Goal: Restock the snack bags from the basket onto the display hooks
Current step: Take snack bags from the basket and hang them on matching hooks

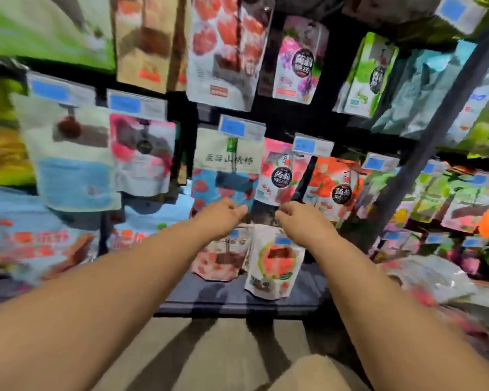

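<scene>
Left hand (223, 215), right hand (301, 220), by watermelon snack bag (275, 262), fingers seemingly curled

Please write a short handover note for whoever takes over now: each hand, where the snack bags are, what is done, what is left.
Left hand: stretched to the display, fingers curled, at the bottom edge of the blue and red bag; blur hides whether it pinches anything.
Right hand: likewise curled, just above the watermelon bag; grip unclear.
Done: the watermelon bag hangs in the lower row; rows above look stocked.
Left: basket is not in view, so check it for remaining bags.
</scene>
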A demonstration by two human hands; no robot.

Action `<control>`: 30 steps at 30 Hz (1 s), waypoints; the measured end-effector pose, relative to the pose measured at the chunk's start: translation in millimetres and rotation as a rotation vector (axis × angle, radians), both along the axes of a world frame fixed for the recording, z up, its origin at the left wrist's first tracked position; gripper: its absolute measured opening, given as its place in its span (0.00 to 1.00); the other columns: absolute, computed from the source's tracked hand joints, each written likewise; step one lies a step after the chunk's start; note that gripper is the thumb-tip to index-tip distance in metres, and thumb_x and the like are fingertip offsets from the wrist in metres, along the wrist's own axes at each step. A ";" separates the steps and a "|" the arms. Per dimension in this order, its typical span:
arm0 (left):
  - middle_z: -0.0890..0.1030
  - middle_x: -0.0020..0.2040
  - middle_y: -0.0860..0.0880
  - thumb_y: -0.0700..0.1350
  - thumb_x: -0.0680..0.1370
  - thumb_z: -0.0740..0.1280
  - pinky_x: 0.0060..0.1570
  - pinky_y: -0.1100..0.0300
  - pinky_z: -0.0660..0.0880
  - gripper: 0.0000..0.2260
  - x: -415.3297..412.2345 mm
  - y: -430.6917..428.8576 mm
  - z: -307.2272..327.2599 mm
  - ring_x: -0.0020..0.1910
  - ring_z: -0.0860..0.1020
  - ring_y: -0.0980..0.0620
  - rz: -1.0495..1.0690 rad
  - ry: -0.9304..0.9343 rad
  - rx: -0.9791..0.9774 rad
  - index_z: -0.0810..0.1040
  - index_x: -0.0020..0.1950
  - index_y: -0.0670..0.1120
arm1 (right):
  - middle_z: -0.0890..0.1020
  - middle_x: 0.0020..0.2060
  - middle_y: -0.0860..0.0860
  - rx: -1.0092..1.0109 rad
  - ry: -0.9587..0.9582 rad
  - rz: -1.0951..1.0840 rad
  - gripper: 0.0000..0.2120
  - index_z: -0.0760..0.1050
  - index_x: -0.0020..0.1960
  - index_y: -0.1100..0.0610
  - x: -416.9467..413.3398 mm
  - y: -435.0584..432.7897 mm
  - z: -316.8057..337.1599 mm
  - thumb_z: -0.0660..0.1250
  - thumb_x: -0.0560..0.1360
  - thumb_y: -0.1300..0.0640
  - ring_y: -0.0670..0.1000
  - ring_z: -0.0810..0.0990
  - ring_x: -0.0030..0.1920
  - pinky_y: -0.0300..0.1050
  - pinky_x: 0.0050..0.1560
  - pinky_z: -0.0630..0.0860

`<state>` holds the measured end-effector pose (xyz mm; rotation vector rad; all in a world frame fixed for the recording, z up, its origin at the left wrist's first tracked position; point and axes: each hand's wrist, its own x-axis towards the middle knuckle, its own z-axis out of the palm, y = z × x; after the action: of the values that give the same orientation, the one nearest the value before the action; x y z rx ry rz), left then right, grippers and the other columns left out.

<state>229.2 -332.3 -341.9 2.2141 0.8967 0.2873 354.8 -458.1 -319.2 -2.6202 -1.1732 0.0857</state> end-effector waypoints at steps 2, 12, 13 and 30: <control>0.76 0.65 0.42 0.57 0.83 0.57 0.52 0.57 0.67 0.20 -28.4 29.5 -8.7 0.62 0.74 0.43 0.104 -0.014 -0.015 0.74 0.65 0.44 | 0.80 0.58 0.58 -0.012 0.018 0.061 0.17 0.77 0.60 0.56 -13.5 35.4 -10.0 0.55 0.82 0.48 0.59 0.77 0.55 0.50 0.51 0.74; 0.81 0.49 0.39 0.56 0.82 0.58 0.44 0.53 0.71 0.18 -130.6 117.8 -30.7 0.44 0.76 0.43 0.452 -0.145 -0.081 0.76 0.52 0.42 | 0.81 0.56 0.55 0.166 0.116 0.269 0.17 0.76 0.61 0.52 -90.3 163.7 -33.5 0.58 0.82 0.44 0.58 0.78 0.55 0.50 0.50 0.74; 0.80 0.48 0.40 0.56 0.82 0.58 0.45 0.52 0.71 0.17 -136.4 124.4 -32.6 0.44 0.77 0.43 0.481 -0.166 -0.082 0.75 0.49 0.42 | 0.81 0.56 0.55 0.184 0.130 0.275 0.16 0.76 0.61 0.53 -95.5 173.9 -35.1 0.58 0.82 0.44 0.58 0.78 0.55 0.49 0.50 0.74; 0.79 0.58 0.45 0.59 0.81 0.59 0.56 0.55 0.69 0.19 -140.2 229.2 -56.9 0.61 0.75 0.43 0.512 -0.344 -0.191 0.75 0.63 0.47 | 0.69 0.72 0.58 0.576 0.507 0.018 0.40 0.54 0.78 0.59 -100.3 304.7 -77.6 0.69 0.76 0.43 0.60 0.71 0.69 0.49 0.61 0.70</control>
<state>89.0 -103.1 -398.9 1.6656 1.2233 0.7626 254.5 -153.4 -396.8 -1.9271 -0.8752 0.3382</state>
